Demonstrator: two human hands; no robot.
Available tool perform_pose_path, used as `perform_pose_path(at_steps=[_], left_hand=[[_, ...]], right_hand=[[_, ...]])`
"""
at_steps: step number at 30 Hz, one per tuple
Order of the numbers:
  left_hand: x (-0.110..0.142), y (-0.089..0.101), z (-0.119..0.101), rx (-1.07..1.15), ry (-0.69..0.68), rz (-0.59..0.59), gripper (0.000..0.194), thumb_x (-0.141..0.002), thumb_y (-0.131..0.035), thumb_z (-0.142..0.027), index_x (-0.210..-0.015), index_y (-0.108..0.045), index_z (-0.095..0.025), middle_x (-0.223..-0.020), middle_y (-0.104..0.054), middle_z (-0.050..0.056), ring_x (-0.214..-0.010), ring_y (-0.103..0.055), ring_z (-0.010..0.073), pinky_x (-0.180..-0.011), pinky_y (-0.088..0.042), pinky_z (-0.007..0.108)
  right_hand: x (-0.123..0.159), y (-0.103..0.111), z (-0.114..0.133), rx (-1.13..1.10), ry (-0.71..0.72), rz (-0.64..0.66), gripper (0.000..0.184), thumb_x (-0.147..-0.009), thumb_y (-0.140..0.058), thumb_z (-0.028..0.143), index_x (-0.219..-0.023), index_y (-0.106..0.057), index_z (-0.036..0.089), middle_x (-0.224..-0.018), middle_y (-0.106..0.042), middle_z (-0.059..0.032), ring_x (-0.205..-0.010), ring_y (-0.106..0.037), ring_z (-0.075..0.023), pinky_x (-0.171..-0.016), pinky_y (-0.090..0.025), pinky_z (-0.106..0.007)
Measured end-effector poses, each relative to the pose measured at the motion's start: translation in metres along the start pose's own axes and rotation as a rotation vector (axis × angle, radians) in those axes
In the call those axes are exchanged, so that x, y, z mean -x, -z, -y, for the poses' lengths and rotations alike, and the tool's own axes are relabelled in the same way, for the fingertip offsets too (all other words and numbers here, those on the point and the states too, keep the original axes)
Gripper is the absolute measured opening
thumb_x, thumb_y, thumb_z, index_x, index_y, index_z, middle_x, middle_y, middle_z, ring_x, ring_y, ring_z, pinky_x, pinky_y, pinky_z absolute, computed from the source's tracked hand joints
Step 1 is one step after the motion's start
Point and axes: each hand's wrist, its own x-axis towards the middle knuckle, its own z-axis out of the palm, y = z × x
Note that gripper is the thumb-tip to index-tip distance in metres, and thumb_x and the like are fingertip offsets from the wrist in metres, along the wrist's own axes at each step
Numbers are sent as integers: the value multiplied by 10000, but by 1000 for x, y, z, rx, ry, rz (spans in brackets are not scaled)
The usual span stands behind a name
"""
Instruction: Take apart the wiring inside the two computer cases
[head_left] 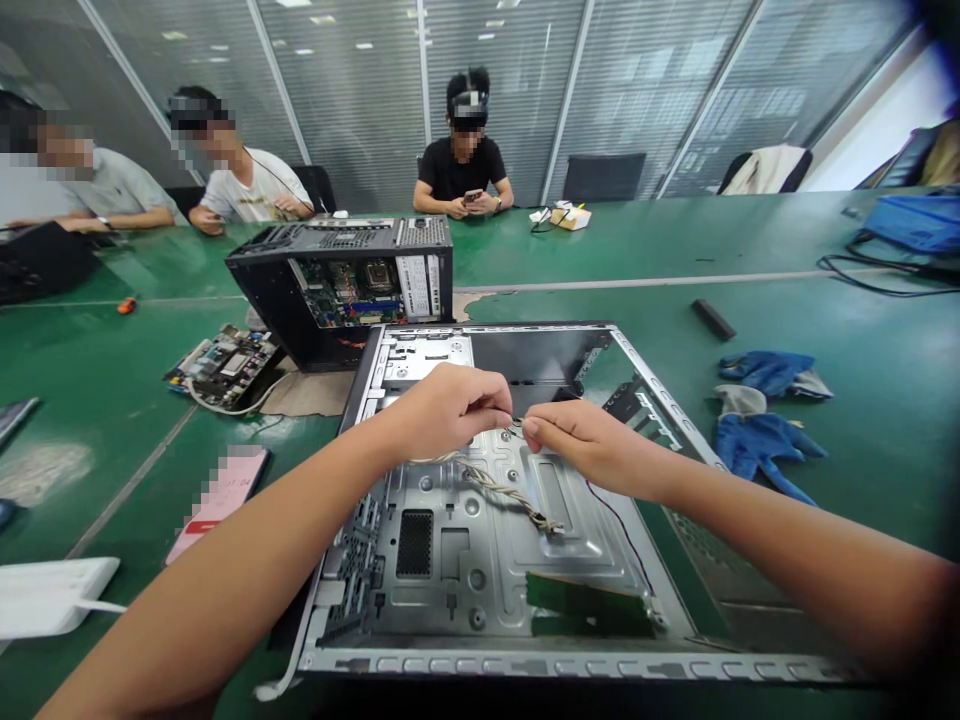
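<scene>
An open metal computer case [525,662] lies on its side in front of me. Above its middle, my left hand [457,408] and my right hand [581,440] are both closed in a pinch, fingertips almost meeting. Between them shows a short stretch of thin dark wire [516,426]; its ends are hidden by the fingers. Below the hands, a twisted beige cable bundle [510,490] with a connector at its end rests on the case floor. A thin dark cable [626,535] runs down the right side to the case's near edge.
Behind stands another open case [262,300] with a motherboard, beside a loose circuit board assembly [229,362]. A pink-screened phone [217,505] and white adapter [56,595] lie left, blue gloves [765,430] right. Several people sit across the green table [600,250], one person [465,165] holding a phone.
</scene>
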Motion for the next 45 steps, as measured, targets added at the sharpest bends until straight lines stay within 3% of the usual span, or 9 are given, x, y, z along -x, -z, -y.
perform_pose_path(at_steps=[8,14,24,32,45], left_hand=[[-1,3,-1,174,149,78,127,-845,-615,-260,-779,-645,-157,-616,-556,-38,-575,-473,85,-566,-365,229],[-2,1,0,21,38,18,119,-850,-617,-236,-760,-643,-164,-652,-581,-24,-616,-488,95,-614,-358,249],[-1,-2,4,-67,-32,9,100,-880,-598,-227,-802,-620,-170,-718,-591,-13,-680,-497,112,-657,-363,259],[1,-1,1,52,65,44,103,-879,-584,-232,-800,-608,-170,-612,-544,-51,-569,-455,80,-578,-342,238],[0,3,-1,206,159,99,143,-841,-591,-283,-760,-597,-164,-607,-506,-49,-568,-426,79,-549,-341,225]], right_hand=[[-4,-9,-5,229,155,-139,372,-991,-320,396,-662,-318,223,-597,-400,22,-564,-346,-121,-590,-254,-288],[-4,-11,-8,213,157,-97,345,-1007,-302,362,-716,-411,214,-613,-455,16,-580,-404,-127,-608,-277,-283],[-7,-11,-9,257,153,-110,355,-997,-306,377,-679,-333,221,-591,-413,22,-558,-364,-123,-586,-255,-280],[-7,-11,-9,255,170,-113,358,-997,-301,380,-679,-338,221,-587,-405,24,-553,-362,-121,-587,-256,-279],[-7,-11,-10,237,240,-132,371,-1012,-314,381,-679,-347,219,-605,-396,28,-568,-362,-117,-592,-274,-275]])
